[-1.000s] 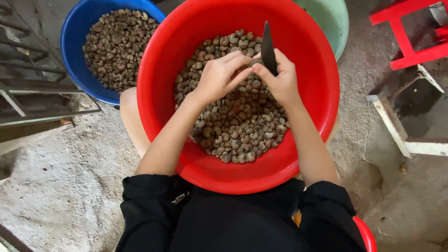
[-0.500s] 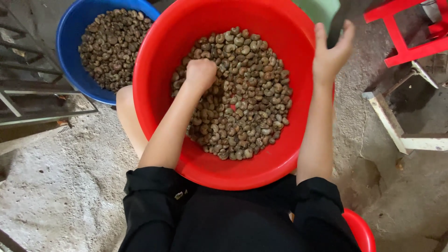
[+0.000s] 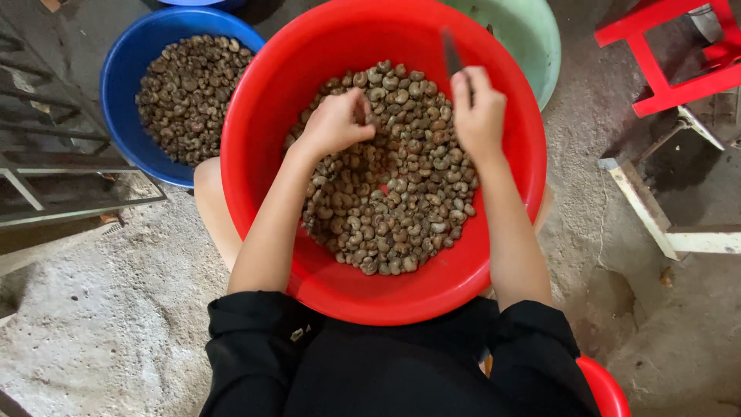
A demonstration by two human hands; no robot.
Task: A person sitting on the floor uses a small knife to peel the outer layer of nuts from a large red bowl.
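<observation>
A big red basin point(image 3: 255, 116) rests on my lap, filled with a heap of brown curved nuts point(image 3: 394, 201). My left hand point(image 3: 336, 123) is closed over the heap, pinching a nut between thumb and fingers. My right hand point(image 3: 478, 112) is fisted around the handle of a dark-bladed knife point(image 3: 450, 52), whose blade points away from me over the nuts. The two hands are about a hand's width apart above the pile.
A blue basin point(image 3: 127, 69) of darker nuts stands on the floor at the left. A pale green basin point(image 3: 540, 38) lies behind the red one. A red stool point(image 3: 671, 54) and a white frame point(image 3: 656, 216) stand right; a metal rack point(image 3: 46, 154) stands left. The floor is rough concrete.
My right hand, raised open toward the green basin half a second ago, has come back over the red basin holding the knife. My left hand stays on the nuts, now pinching one.
</observation>
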